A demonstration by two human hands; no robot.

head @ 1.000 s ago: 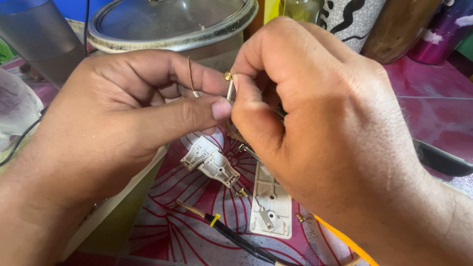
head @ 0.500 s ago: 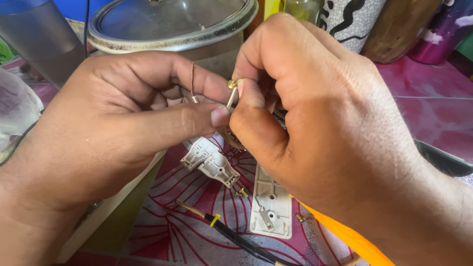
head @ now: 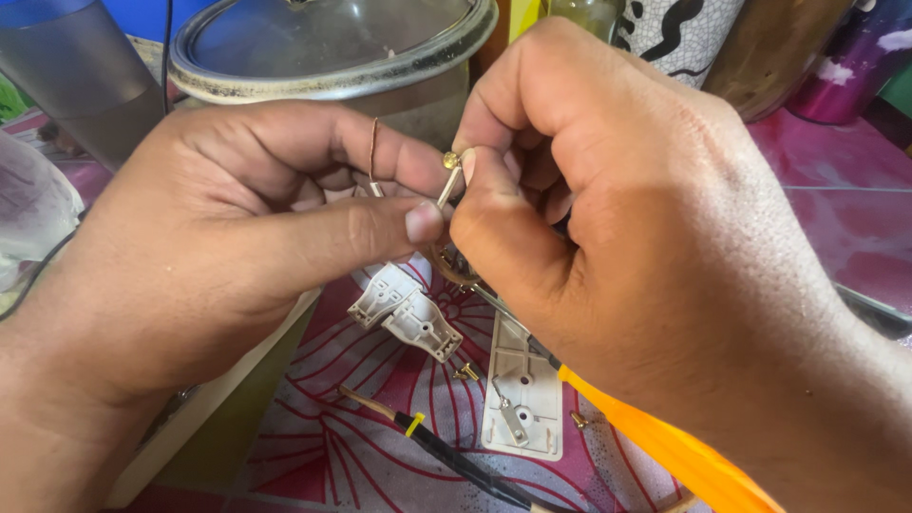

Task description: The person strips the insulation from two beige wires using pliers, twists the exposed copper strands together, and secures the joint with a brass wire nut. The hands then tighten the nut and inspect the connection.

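Between pinching left hand and right hand: brass pin, lower end hidden.

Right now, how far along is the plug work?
Done: the plug is open, its white cover plate and inner piece lying on the patterned cloth. In hand: left hand and right hand pinch a brass pin and thin wire. Left: the black cable lies unattached, loose screws beside the plate.
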